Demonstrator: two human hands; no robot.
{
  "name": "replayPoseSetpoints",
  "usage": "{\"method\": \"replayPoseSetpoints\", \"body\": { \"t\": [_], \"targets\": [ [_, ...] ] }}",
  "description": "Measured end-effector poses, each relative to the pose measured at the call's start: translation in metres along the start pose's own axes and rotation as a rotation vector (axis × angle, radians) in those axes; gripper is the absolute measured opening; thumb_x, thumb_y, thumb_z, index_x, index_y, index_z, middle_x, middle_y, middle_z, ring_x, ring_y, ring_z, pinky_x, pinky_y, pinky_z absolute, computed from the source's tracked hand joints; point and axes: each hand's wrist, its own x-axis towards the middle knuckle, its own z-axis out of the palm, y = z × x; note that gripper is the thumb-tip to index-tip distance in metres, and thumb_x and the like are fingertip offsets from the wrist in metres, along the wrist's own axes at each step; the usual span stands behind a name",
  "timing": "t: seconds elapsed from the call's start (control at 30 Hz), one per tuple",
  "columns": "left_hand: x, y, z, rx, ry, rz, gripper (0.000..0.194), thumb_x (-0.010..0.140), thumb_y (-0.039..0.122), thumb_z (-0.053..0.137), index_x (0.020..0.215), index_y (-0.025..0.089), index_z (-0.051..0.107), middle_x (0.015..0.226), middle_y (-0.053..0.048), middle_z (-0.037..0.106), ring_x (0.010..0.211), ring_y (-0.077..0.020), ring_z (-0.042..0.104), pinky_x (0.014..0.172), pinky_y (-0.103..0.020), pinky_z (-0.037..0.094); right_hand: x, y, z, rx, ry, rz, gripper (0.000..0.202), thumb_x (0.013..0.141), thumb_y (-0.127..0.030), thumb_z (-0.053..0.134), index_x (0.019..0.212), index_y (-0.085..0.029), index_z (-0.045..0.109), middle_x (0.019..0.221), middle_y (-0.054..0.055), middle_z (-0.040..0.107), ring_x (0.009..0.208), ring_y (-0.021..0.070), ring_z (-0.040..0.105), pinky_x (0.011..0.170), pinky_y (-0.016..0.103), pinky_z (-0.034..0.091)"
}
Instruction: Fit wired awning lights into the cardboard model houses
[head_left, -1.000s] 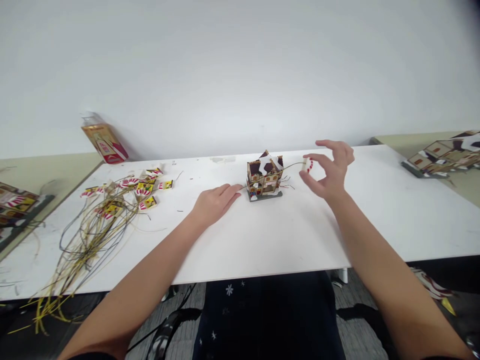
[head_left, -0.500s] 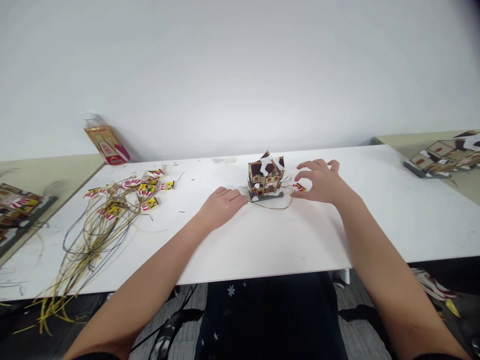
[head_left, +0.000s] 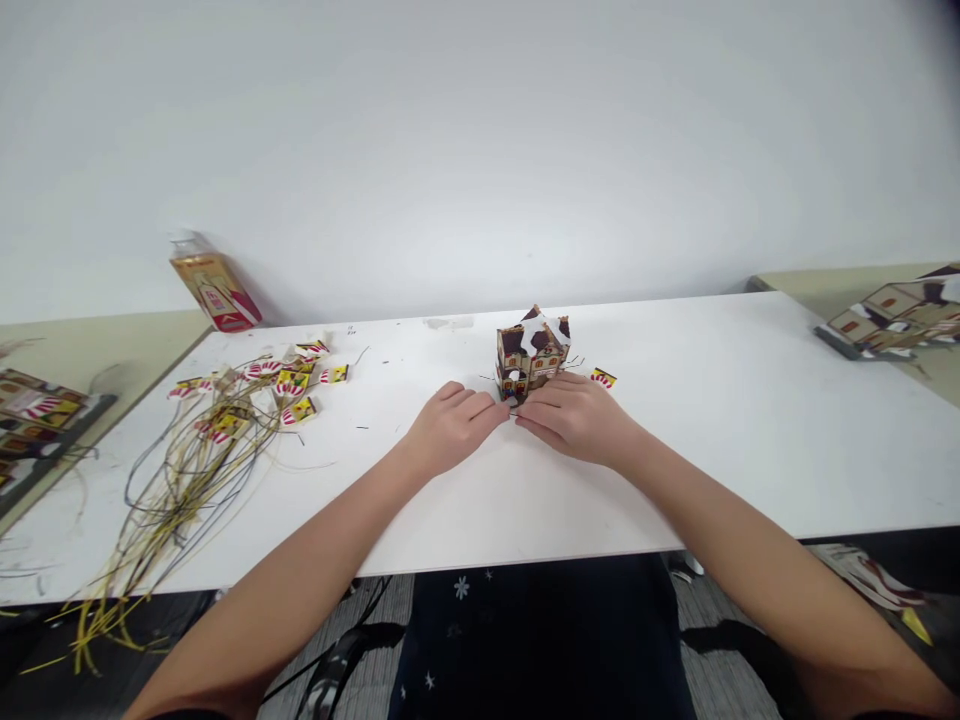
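A small model house (head_left: 534, 345) with dark roofs and white snow patches stands upright on the white table. At its front edge, my left hand (head_left: 461, 428) is closed in a pinch on a thin wire (head_left: 514, 413), of which only a short bit shows. My right hand (head_left: 574, 415) is closed opposite it, fingertips nearly meeting the left ones at the same wire, and it covers the lower right of the house. Just right of the house lies a small red, white and yellow tag (head_left: 603, 378), touched by neither hand.
On the left lies a tangle of yellow and dark wires (head_left: 187, 480) with several striped tags (head_left: 294, 378), hanging over the front edge. A bottle (head_left: 216, 290) stands behind it. More model houses sit at far left (head_left: 37, 415) and far right (head_left: 892, 310).
My right hand has moved left from beside the tag to the front of the house, and its spread fingers have closed. The tag stays on the table. My left hand has shifted slightly right.
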Motion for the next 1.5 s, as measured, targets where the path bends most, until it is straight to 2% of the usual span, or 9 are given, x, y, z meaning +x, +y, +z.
{"method": "replayPoseSetpoints", "body": {
  "t": [0.23, 0.37, 0.47, 0.67, 1.03, 1.17, 1.27, 1.33, 1.5],
  "targets": [
    [0.001, 0.002, -0.002, 0.001, 0.066, -0.079, 0.019, 0.095, 0.024, 0.053, 0.113, 0.020, 0.057, 0.081, -0.002, 0.065, 0.070, -0.0140, 0.060, 0.072, -0.032, 0.042, -0.006, 0.010, -0.016, 0.230, 0.065, 0.084, 0.016, 0.097, -0.022, 0.043, 0.095, -0.021, 0.059, 0.088, 0.006, 0.065, 0.080, 0.0168, 0.061, 0.066, 0.030, 0.049],
    [-0.001, 0.002, -0.002, -0.119, 0.197, -0.252, 0.040, 0.092, 0.025, 0.057, 0.129, 0.020, 0.046, 0.109, -0.011, 0.063, 0.096, -0.0196, 0.062, 0.082, -0.034, 0.049, -0.006, 0.020, -0.020, 0.228, 0.543, 0.196, 0.009, 0.097, -0.024, 0.042, 0.097, -0.023, 0.052, 0.094, 0.007, 0.063, 0.091, 0.0183, 0.062, 0.079, 0.035, 0.052],
    [-0.003, 0.001, -0.001, -0.237, 0.222, -0.380, 0.049, 0.090, 0.025, 0.058, 0.135, 0.021, 0.040, 0.116, -0.012, 0.059, 0.098, -0.0194, 0.061, 0.086, -0.036, 0.051, -0.005, 0.027, -0.015, 0.357, 0.778, 0.553, 0.017, 0.100, -0.036, 0.037, 0.097, -0.024, 0.048, 0.100, 0.007, 0.064, 0.088, 0.0168, 0.064, 0.080, 0.035, 0.053],
    [-0.005, -0.001, 0.004, -0.307, 0.110, -0.512, 0.051, 0.091, 0.030, 0.057, 0.137, 0.023, 0.036, 0.117, -0.010, 0.060, 0.100, -0.0209, 0.061, 0.092, -0.043, 0.050, -0.006, 0.038, 0.005, 0.642, 0.558, 0.994, 0.028, 0.096, -0.050, 0.041, 0.089, -0.023, 0.046, 0.108, 0.007, 0.068, 0.107, 0.0210, 0.063, 0.082, 0.037, 0.050],
    [-0.009, -0.011, 0.009, -0.569, 0.103, -0.711, 0.102, 0.071, 0.037, 0.076, 0.150, 0.022, 0.013, 0.137, -0.021, 0.052, 0.130, -0.0352, 0.049, 0.103, -0.056, 0.043, 0.001, 0.027, 0.009, 0.906, 0.291, 0.780, 0.037, 0.093, -0.059, 0.045, 0.088, -0.022, 0.046, 0.107, 0.007, 0.066, 0.112, 0.0211, 0.060, 0.090, 0.038, 0.044],
    [-0.009, -0.011, 0.010, -0.599, 0.085, -0.807, 0.101, 0.068, 0.033, 0.078, 0.148, 0.023, 0.017, 0.126, -0.016, 0.058, 0.119, -0.0312, 0.057, 0.098, -0.052, 0.048, 0.004, 0.027, 0.002, 0.943, 0.416, 0.775, 0.038, 0.089, -0.059, 0.054, 0.086, -0.021, 0.052, 0.090, 0.003, 0.065, 0.079, 0.0135, 0.060, 0.079, 0.033, 0.047],
    [-0.008, -0.010, 0.009, -0.661, 0.101, -0.897, 0.103, 0.064, 0.033, 0.081, 0.147, 0.026, 0.020, 0.120, -0.013, 0.058, 0.102, -0.0263, 0.063, 0.084, -0.045, 0.055, 0.003, 0.028, -0.010, 1.107, 0.451, 0.788, 0.032, 0.086, -0.054, 0.061, 0.084, -0.023, 0.054, 0.057, -0.007, 0.040, 0.051, 0.0081, 0.037, 0.068, 0.030, 0.047],
    [-0.008, -0.011, 0.007, -0.702, 0.131, -0.951, 0.105, 0.060, 0.033, 0.084, 0.146, 0.028, 0.022, 0.116, -0.011, 0.058, 0.092, -0.0233, 0.064, 0.075, -0.040, 0.056, 0.002, 0.028, -0.018, 1.229, 0.417, 0.797, 0.028, 0.084, -0.050, 0.065, 0.080, -0.023, 0.056, 0.053, -0.008, 0.028, 0.048, 0.0072, 0.025, 0.061, 0.029, 0.046],
    [-0.008, -0.018, 0.006, -0.886, 0.240, -1.133, 0.094, 0.061, 0.041, 0.084, 0.137, 0.028, 0.030, 0.105, -0.006, 0.058, 0.070, -0.0148, 0.062, 0.059, -0.031, 0.054, 0.001, 0.028, -0.024, 1.274, 0.382, 0.814, 0.028, 0.075, -0.038, 0.071, 0.063, -0.019, 0.055, 0.059, -0.005, 0.036, 0.050, 0.0055, 0.023, 0.053, 0.027, 0.040]
  ]
}}
